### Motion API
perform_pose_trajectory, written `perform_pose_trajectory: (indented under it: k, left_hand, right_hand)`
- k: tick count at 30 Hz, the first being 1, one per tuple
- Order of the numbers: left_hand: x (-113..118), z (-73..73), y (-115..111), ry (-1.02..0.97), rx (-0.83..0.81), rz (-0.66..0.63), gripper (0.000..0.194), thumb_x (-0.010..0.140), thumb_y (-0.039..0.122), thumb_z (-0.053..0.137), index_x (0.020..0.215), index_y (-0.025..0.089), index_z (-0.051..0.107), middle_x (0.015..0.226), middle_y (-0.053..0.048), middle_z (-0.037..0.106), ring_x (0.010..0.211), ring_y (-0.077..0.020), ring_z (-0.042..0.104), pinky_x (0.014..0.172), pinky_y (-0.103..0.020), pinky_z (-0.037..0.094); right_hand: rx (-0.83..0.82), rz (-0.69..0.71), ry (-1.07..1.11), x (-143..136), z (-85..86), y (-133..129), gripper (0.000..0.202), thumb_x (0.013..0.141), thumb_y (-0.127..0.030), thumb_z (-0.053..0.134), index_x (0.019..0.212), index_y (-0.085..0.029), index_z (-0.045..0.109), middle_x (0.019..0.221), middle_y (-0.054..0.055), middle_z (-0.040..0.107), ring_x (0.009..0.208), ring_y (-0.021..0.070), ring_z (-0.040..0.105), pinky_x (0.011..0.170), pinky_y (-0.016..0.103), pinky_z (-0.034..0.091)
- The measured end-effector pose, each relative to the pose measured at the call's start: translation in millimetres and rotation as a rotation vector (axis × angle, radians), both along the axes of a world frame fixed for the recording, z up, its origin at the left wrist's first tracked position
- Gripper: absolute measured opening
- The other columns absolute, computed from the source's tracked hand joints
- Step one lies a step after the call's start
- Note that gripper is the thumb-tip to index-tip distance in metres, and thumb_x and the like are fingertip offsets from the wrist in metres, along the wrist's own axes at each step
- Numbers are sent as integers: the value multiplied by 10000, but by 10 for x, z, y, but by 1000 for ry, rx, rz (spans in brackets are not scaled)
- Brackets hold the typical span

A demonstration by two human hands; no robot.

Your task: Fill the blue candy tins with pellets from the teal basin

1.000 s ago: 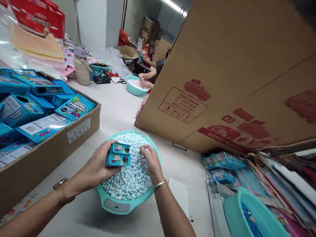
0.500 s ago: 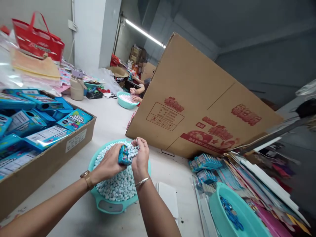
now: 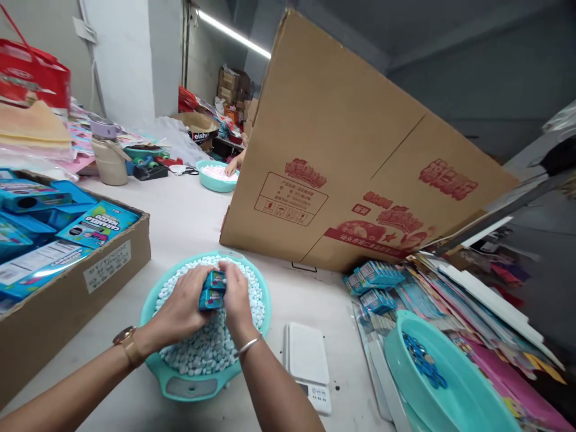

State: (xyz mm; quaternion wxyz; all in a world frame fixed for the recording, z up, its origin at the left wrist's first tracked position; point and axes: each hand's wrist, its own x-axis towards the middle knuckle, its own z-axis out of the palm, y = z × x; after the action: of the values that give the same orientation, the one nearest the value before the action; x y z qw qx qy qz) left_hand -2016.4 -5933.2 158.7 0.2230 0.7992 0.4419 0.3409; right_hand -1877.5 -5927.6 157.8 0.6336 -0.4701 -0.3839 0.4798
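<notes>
The large carton [image 3: 342,162] hides all of a co-worker but one hand [image 3: 232,166].

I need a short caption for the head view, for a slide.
Both hands, left hand and right hand, hold small blue boxes over a teal basin of white candies.

Packing workshop: stacked cartons [image 3: 234,84], big shipping box [image 3: 342,156], candy basins [image 3: 216,178].

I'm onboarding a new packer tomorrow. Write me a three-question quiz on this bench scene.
1. True or false: the left hand holds small teal candy boxes.
2. What fills the round teal plastic basin? A) blue clips B) pale pellet candies C) scissors
3. Which white flat device lies right of the basin?

Key: 1 true; the right hand touches them too. 2 B, pale pellet candies. 3 the small white digital scale.
</notes>
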Motion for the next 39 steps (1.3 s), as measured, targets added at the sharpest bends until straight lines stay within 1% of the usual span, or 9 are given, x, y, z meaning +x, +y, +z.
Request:
perform_pose_trajectory:
  k: [6,15,18,23,25,28,32,37,39]
  left_hand:
    - [36,16,19,-89,-108,52,658,747,279,743,1326,215,435,1295,-133,585,1190,-346,596,995,-505,500]
    - [-5,89,-140,-444,-353,100,812,672,425,883,1341,272,448,1256,-93,661,1124,-313,680,955,-433,590]
    - [-71,132,-244,-520,-341,132,842,645,411,906,1354,317,460,1291,-79,650,1167,-314,668,972,-410,597]
    - [-35,73,-323,-564,-342,56,836,643,360,914,1353,332,474,1402,-88,580,1274,-339,605,1055,-432,556]
    - [-49,43,-347,-563,-355,81,840,637,374,913,1358,358,483,1388,-73,587,1286,-344,590,1076,-446,540]
    - [-146,41,-408,-565,-358,70,855,634,391,902,1374,382,476,1385,-65,576,1294,-354,573,1094,-462,525]
    - [-197,122,-446,-478,-270,-139,884,669,360,858,1435,374,418,1405,-80,517,1331,-359,522,1118,-470,499]
    - [257,246,-339,-445,-138,-427,950,709,168,742,1515,292,257,1426,-146,469,1291,-340,551,1053,-469,535]
    - [416,295,-281,-411,-73,-465,1204,683,175,789,1582,295,-3,1500,-186,385,1341,-356,518,1104,-503,490]
  right_hand:
    - [35,25,-88,31,82,1,406,983,-508,505,1073,-193,745,1137,66,732,1113,208,645,1051,350,464]
    - [60,254,40,385,340,-149,721,950,-752,400,1463,-267,544,1437,83,620,1383,240,530,1191,460,372]
    - [88,193,4,496,331,-269,821,878,-825,440,1503,-295,500,1571,63,488,1497,257,391,1258,489,269]
    - [42,436,-64,417,232,-552,882,856,-842,418,1584,-347,374,1682,6,295,1559,281,261,1290,477,221]
    - [66,418,-135,471,222,-621,863,877,-843,339,1597,-368,339,1692,-19,262,1580,280,191,1307,494,153]
    - [145,417,-389,656,319,-693,888,889,-713,567,1632,-379,213,1706,-20,210,1584,315,159,1305,540,144]
    - [275,550,-798,821,599,-756,971,838,-287,765,1627,-400,212,1667,14,313,1506,366,352,1222,542,372]
    - [367,602,-1103,957,844,-698,1011,753,-140,685,1636,-341,235,1553,75,466,1405,317,490,1142,436,484]
    - [376,586,-1201,1152,877,-630,926,783,-174,665,1617,-311,288,1517,99,496,1367,297,535,1099,396,518]
